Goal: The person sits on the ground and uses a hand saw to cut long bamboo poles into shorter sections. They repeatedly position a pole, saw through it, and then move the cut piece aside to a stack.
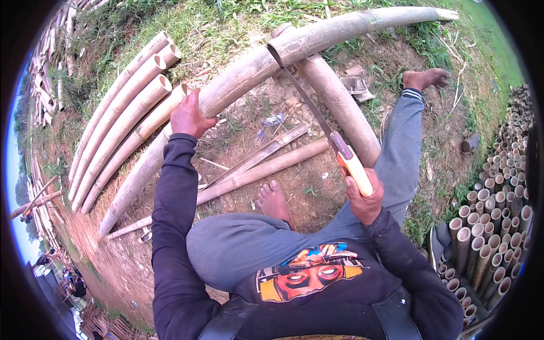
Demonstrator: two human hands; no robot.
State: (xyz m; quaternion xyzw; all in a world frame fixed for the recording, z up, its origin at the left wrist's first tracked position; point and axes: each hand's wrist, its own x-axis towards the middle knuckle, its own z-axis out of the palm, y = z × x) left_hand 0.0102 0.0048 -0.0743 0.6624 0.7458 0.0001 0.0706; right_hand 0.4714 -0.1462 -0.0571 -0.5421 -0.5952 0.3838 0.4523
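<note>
Bare earth and grass (pixel 311 212) surrounded a long bamboo pole (pixel 241 79). On the pole's near side, the right grip (pixel 364 195) was clenched around the handle of a saw (pixel 341 148), whose blade met a cut across it. Left of that cut, the left grip (pixel 191 116) rested over the pole, how tightly one could not tell. Another log (pixel 340 105) crossed beneath the pole; more poles (pixel 144 102) lay left of it, bundled tubes (pixel 476 249) well right.

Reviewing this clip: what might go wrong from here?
The bamboo pole has a dark gap at the saw blade, so the far piece might drop or roll off the thick bamboo log crossing beneath.

The saw, in the right hand, could jump out and catch the bare left foot or outstretched right leg.

The ungloved left hand might slip if the round pole turns.
</note>
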